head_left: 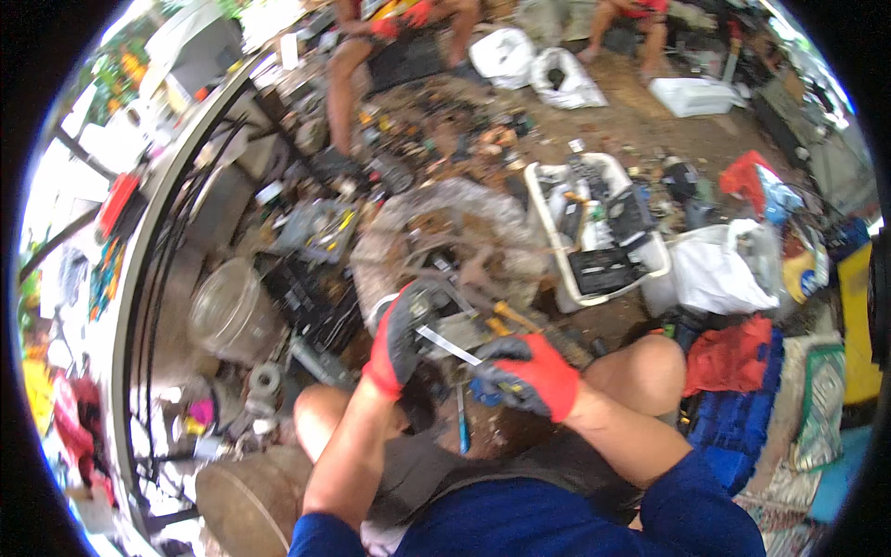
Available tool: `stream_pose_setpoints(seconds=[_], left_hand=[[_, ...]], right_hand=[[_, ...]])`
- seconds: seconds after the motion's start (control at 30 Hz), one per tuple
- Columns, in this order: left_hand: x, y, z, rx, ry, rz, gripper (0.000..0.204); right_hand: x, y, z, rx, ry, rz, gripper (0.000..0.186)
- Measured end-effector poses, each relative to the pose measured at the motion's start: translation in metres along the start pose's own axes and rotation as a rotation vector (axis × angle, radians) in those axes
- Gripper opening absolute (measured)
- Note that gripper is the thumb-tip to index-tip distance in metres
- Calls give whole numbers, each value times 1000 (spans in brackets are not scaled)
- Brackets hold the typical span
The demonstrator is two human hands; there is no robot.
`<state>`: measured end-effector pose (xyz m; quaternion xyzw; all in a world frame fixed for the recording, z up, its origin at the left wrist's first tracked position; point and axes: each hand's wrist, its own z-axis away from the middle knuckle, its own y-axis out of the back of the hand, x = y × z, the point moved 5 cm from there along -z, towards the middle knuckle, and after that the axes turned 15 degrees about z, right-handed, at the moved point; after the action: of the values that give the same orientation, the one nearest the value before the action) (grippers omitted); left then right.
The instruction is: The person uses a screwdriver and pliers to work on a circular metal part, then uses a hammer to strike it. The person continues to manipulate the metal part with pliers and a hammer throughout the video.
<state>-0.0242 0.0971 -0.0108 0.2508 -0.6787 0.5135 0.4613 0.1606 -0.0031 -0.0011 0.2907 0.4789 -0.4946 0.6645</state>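
Note:
Both my hands wear red gloves with dark grey palms. Between them stretches a narrow flat white strip (448,345). My left hand (397,342) is closed round the strip's left end; a greyish object by its fingertips is too blurred to name. My right hand (534,376) grips the strip's right end between bent fingers. Below the hands, between my legs, lies a thin tool with a blue handle (463,429). Tools with yellow-orange handles (509,318) lie just beyond my right hand.
Ahead sits a pale, ring-shaped bundle (394,218). To its right stands a white bin (661,269) of dark parts, near a white sack (719,269). A clear bucket (232,311) and a metal frame (139,278) are at left. Two other people sit at the far side.

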Motion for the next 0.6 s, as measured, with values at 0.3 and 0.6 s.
stream_pose_setpoints(seconds=[0.3, 0.6], left_hand=[[-24, 27, 13, 63, 164, 166, 46], [-40, 32, 14, 187, 76, 317, 40]], right_hand=[[-23, -15, 14, 484, 516, 1097, 35], [-27, -9, 14, 493, 523, 1094, 45]])
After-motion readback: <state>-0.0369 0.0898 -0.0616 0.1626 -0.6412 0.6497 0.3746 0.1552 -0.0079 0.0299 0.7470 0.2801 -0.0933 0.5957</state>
